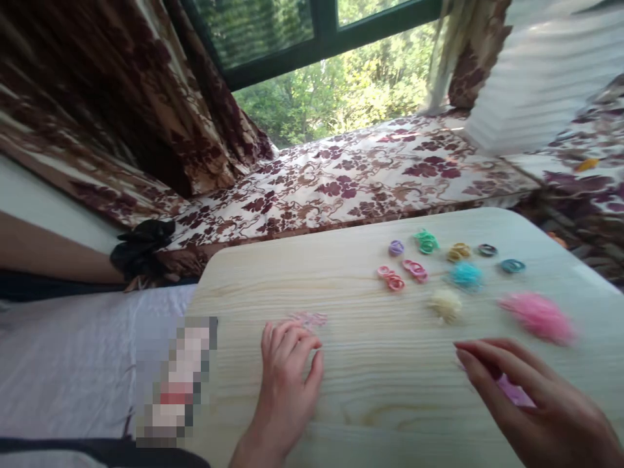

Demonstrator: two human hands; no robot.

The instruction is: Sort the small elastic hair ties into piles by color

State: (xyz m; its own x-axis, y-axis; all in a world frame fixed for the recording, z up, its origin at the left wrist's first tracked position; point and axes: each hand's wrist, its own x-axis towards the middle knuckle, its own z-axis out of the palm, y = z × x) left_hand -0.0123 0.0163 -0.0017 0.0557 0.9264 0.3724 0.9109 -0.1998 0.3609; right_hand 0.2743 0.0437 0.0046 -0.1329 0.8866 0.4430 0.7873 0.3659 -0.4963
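Observation:
My left hand rests on a pale wooden table, fingers slightly curled and apart, their tips just below a small blurred pink pile of hair bands. My right hand lies low at the right, fingers bent over something pink that shows under the palm. Beyond it sits a fluffy pink heap. Small heaps of elastic bands are spread across the far half: cream, turquoise, pink rings, green, purple, yellow.
A floral cushion runs behind the table under a window. Another person's arm with a black scrunchie lies at the left. A white cloth covers the surface at left, with a blurred-out object by the table's edge.

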